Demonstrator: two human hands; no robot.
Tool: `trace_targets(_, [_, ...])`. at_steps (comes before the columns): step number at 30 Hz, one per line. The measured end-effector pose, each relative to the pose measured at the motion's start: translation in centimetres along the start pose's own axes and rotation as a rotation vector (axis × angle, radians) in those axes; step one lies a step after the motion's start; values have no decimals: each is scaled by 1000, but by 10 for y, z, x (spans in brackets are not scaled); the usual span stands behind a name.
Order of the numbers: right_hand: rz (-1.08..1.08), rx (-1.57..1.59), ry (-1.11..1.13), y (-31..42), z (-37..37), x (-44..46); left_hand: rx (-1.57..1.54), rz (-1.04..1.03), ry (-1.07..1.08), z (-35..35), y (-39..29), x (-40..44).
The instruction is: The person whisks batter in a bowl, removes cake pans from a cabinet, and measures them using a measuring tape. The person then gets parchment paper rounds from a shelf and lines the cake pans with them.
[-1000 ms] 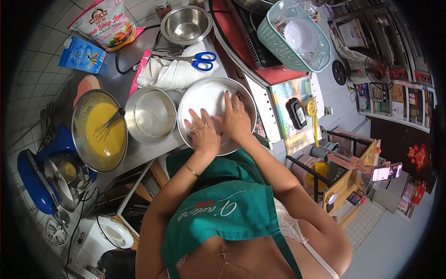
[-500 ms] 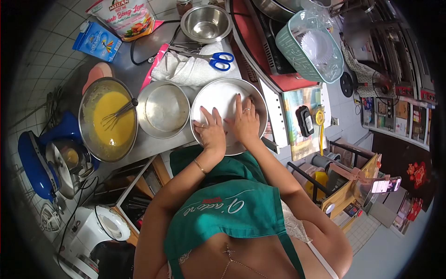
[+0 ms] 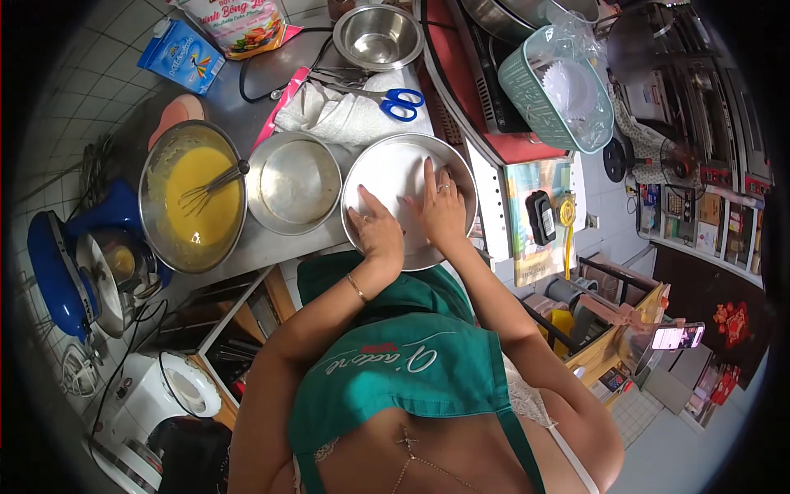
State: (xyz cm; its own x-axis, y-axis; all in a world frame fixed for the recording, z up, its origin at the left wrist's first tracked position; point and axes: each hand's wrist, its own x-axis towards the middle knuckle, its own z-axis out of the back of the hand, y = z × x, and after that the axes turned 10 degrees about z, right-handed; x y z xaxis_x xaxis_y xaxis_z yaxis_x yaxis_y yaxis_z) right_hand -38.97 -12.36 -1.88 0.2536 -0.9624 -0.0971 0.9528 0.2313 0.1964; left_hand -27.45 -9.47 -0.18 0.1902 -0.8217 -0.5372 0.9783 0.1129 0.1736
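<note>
Both hands rest inside a round metal pan (image 3: 467, 181) lined with white paper (image 3: 395, 169). My left hand (image 3: 379, 231) lies on the left part of the paper, fingers spread. On the right part, my right hand (image 3: 443, 211) presses flat with its fingers apart and a ring showing. Neither hand holds anything. A second round pan (image 3: 295, 183) stands just left of the lined one. Beyond it, a steel bowl (image 3: 148, 206) contains yellow batter (image 3: 197, 216) and a whisk (image 3: 216, 183).
Behind the pans lie a white cloth (image 3: 350, 114) and blue-handled scissors (image 3: 401, 104). An empty steel bowl (image 3: 378, 38) sits farther back. A green basket (image 3: 547, 99) is at the right, above a book (image 3: 527, 255). A blue mixer (image 3: 62, 272) stands at the left.
The view has shifted, so the counter items appear farther right and slightly higher. Both hands remain on the paper, with the left fingers slightly changed in pose.
</note>
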Motion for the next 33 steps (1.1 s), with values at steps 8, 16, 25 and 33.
trace_targets(8, [196, -20, 38, 6, 68, -14, -404, -492, 66, 83, 79, -71])
trace_targets(16, [1010, 7, -76, 123, 55, 26, -1753, -1189, -580, 252, 218, -203])
trace_targets(25, [959, -157, -93, 138, 30, 45, -1780, -1366, -1033, 242, 232, -228])
trace_targets(33, [1052, -194, 99, 135, 34, 41, -1726, -922, -1099, 207, 230, -190])
